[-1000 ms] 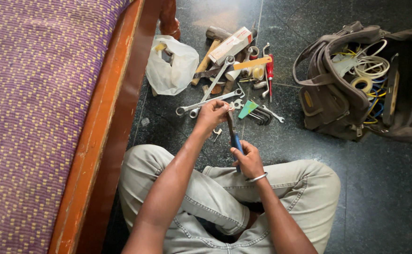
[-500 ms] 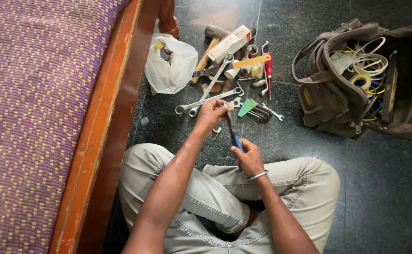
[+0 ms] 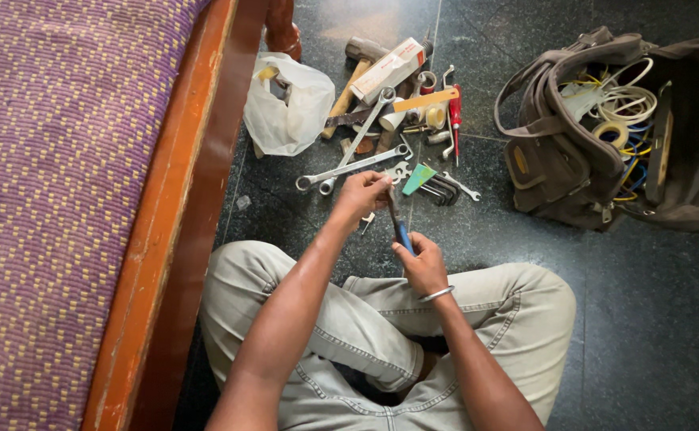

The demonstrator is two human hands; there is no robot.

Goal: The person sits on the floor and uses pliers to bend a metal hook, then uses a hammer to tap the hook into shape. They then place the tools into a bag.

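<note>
- Far left of frame: a purple woven bed (image 3: 62, 160) with an orange wooden rail (image 3: 178, 199) is seen, unmoved against the earlier views.
- Upper centre-left: a white plastic bag (image 3: 289, 108) is slumped on the dark floor (image 3: 645, 319), just beside the rail.
- Upper centre: loose tools are scattered: two spanners (image 3: 349, 165), a hammer (image 3: 349, 84), a white box (image 3: 388, 70), a red screwdriver (image 3: 455, 120), a set of hex keys (image 3: 437, 185). No shift is noted.
- Centre: the left hand (image 3: 363, 194) is closed over the upper end of a blue-handled tool (image 3: 399, 227); which fingers pinch it cannot be told.
- Centre, slightly right: the right hand (image 3: 423, 263), a bangle at its wrist, is wrapped around the tool's blue handle.
- Change over the last second: hardly any; both hands have stayed in place on the tool above the crossed knees, so the work is judged to be continuing in hand.
- Right: a brown bag (image 3: 573, 160) lies open, cables and tape rolls inside.
</note>
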